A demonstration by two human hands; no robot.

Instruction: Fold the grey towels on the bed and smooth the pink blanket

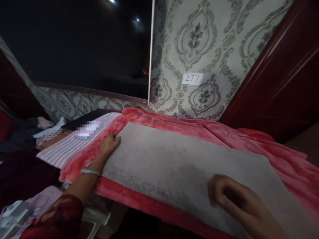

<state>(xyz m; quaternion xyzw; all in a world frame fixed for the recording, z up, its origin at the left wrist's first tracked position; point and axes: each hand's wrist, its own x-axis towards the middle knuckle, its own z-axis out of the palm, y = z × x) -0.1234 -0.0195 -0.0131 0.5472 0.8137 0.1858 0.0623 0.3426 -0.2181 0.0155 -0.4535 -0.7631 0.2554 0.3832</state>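
The left hand (109, 144) pins the grey cloth's (179, 166) far-left corner flat on the pink blanket (249, 137), while the blurred right hand (236, 202) rests open near its right edge.

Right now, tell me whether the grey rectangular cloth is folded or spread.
Spread: the grey rectangular cloth lies flat on the pink fleece blanket, left hand at its corner.

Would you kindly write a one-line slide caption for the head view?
Left hand on the corner of a grey cloth spread over a pink blanket; right hand over it.
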